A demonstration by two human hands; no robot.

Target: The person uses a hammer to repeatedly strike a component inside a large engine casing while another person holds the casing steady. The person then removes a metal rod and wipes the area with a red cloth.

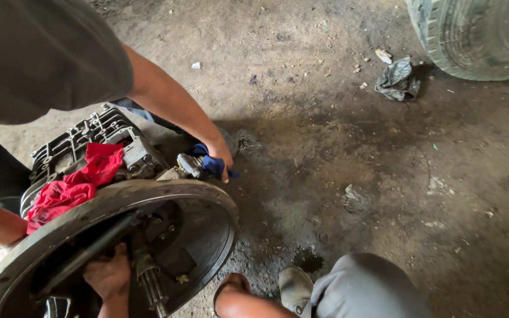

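Reaching into the round bell housing (210, 203), the left hand (108, 275) lay among dark parts beside a ribbed shaft (151, 284). Whether its grip was clenched could not be told. A red rag (78, 182) draped the gearbox casing (83, 138) behind. A co-worker's hand (220, 154) clutched a blue cloth (210, 166), and farther off a crumpled grey rag (397, 79) lay beside a tyre (484, 35).
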